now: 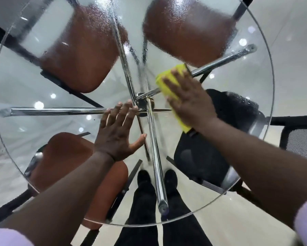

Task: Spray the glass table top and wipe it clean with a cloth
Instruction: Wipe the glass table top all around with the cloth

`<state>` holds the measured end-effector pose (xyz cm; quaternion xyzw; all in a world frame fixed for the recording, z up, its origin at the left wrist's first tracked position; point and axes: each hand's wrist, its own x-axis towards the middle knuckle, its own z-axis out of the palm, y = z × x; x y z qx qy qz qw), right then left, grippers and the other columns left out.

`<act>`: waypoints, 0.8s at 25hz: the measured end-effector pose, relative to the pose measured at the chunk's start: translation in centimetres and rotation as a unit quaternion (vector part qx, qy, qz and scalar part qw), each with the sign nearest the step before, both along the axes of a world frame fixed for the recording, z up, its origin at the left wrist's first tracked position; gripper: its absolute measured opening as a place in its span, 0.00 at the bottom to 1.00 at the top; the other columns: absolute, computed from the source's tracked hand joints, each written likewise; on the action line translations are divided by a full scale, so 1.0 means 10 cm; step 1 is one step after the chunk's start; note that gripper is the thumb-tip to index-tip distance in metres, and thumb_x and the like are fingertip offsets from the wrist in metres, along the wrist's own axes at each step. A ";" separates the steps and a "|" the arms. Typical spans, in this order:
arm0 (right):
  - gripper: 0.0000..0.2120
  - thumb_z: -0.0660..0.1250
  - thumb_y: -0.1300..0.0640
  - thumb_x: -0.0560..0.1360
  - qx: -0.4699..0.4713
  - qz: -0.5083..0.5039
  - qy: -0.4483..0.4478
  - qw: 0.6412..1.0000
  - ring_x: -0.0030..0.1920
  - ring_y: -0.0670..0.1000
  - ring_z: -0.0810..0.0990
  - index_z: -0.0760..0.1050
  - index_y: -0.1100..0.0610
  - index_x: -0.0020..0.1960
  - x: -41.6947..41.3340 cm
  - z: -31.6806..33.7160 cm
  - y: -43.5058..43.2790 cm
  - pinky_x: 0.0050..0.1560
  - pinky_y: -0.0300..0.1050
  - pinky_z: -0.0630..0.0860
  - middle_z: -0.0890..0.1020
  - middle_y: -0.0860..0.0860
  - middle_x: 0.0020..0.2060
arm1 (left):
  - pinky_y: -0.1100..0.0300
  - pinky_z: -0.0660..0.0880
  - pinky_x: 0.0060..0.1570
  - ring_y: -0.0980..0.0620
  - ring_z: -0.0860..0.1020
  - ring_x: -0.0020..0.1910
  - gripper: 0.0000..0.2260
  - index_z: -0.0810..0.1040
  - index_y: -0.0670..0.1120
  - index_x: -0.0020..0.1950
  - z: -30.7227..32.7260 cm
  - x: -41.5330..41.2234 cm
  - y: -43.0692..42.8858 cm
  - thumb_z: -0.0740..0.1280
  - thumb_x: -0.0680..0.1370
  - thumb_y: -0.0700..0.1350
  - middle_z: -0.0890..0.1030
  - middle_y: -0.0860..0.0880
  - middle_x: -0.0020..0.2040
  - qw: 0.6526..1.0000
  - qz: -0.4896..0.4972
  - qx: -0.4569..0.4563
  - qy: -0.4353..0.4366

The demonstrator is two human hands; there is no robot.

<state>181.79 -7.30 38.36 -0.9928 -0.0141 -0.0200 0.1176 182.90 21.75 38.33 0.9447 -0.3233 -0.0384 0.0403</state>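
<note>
Nearest: pale lilac sleeves [7, 237] at both lower corners, bare forearms reaching forward over the round glass counter [42, 125]. Straight down through the glass, dark trousers and black shoes [143, 176] on a pale floor, one either side of a chrome leg [156, 166]. Under the near-left of the glass, a brown chair seat [64, 157]; under the near-right, a black chair [211, 157]. Left grip [117, 132] released, palm down, fingers straight and spread, flat on the glass just short of the centre hub [143, 102]. Right grip [190, 102] likewise released, fingers straight, pressing a yellow cloth [168, 80] flat on the glass just right of the hub; the cloth shows beyond the fingertips and again below the heel of the hand, its edges blurred. Near half of the glass looks clear. Far half carries a film of fine droplets [99, 20], streaked toward the middle. Beneath the wet part, a far-left brown seat [81, 55] and a far-right brown seat [188, 27], both mottled by the droplets
</note>
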 end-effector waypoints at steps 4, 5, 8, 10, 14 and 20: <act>0.32 0.48 0.38 0.86 0.030 -0.282 0.033 0.959 0.89 0.58 0.51 0.52 0.43 0.89 -0.85 0.07 -0.24 0.85 0.64 0.56 0.53 0.50 0.89 | 0.39 0.54 0.81 0.42 0.57 0.84 0.41 0.56 0.49 0.85 0.01 0.01 0.00 0.57 0.78 0.71 0.55 0.48 0.86 1.000 0.012 0.003 0.025; 0.32 0.49 0.39 0.87 0.010 -0.293 0.030 0.956 0.89 0.58 0.51 0.52 0.43 0.89 -1.22 0.12 -0.08 0.85 0.66 0.56 0.52 0.50 0.89 | 0.39 0.54 0.81 0.42 0.56 0.84 0.42 0.54 0.49 0.85 0.05 0.00 0.01 0.56 0.78 0.71 0.54 0.48 0.86 0.999 0.010 0.000 0.037; 0.29 0.54 0.40 0.87 -0.013 -0.095 0.041 0.995 0.87 0.60 0.57 0.61 0.45 0.87 -1.85 0.10 0.18 0.85 0.65 0.58 0.59 0.52 0.88 | 0.39 0.53 0.81 0.44 0.52 0.85 0.43 0.50 0.49 0.86 0.15 -0.16 -0.16 0.55 0.79 0.72 0.50 0.49 0.87 0.999 0.006 -0.027 0.045; 0.28 0.55 0.40 0.87 -0.044 0.045 0.033 0.997 0.87 0.57 0.58 0.62 0.43 0.86 -1.71 0.07 -0.19 0.86 0.62 0.56 0.61 0.50 0.87 | 0.39 0.50 0.82 0.46 0.51 0.86 0.41 0.51 0.49 0.86 0.14 -0.39 -0.33 0.55 0.80 0.71 0.50 0.49 0.87 0.999 -0.031 -0.036 0.009; 0.30 0.50 0.38 0.87 -0.002 -0.234 0.019 0.972 0.89 0.55 0.51 0.50 0.39 0.88 -1.43 0.07 -0.85 0.86 0.66 0.55 0.54 0.49 0.89 | 0.36 0.50 0.81 0.44 0.51 0.86 0.41 0.56 0.47 0.85 0.09 -0.58 -0.95 0.56 0.80 0.71 0.51 0.47 0.87 0.995 -0.097 -0.004 -0.029; 0.28 0.55 0.42 0.88 -0.018 -0.076 -0.004 0.997 0.88 0.59 0.57 0.61 0.45 0.87 -1.87 0.02 -1.04 0.84 0.65 0.60 0.60 0.51 0.88 | 0.37 0.54 0.81 0.43 0.57 0.84 0.37 0.59 0.45 0.84 0.03 -0.45 -1.63 0.55 0.82 0.67 0.56 0.45 0.86 0.997 -0.080 0.004 -0.009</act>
